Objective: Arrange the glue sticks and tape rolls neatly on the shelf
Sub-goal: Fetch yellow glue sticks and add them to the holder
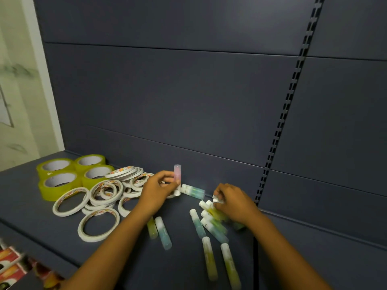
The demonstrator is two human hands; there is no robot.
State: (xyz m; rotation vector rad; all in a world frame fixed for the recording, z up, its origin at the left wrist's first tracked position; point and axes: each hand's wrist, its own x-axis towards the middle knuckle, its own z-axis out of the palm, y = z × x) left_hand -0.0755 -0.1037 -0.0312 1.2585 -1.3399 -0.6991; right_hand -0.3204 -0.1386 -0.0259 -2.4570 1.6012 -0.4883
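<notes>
My left hand (158, 190) holds a pink glue stick (177, 176) upright near the shelf's back panel. A green-blue glue stick (193, 191) lies just right of it. My right hand (232, 203) pinches the white cap of a glue stick (215, 199) in a loose pile of yellow, green and blue glue sticks (211, 222). Several more sticks (163, 233) lie scattered toward the front. Thin white tape rolls (104, 192) are heaped to the left, with thick yellow tape rolls (60, 178) behind them.
The dark shelf board (41, 233) ends at a pale wall (18, 101) on the left. A slotted upright (280, 126) runs down the back panel at the right. Red and white boxes (10, 266) show on a lower level at bottom left.
</notes>
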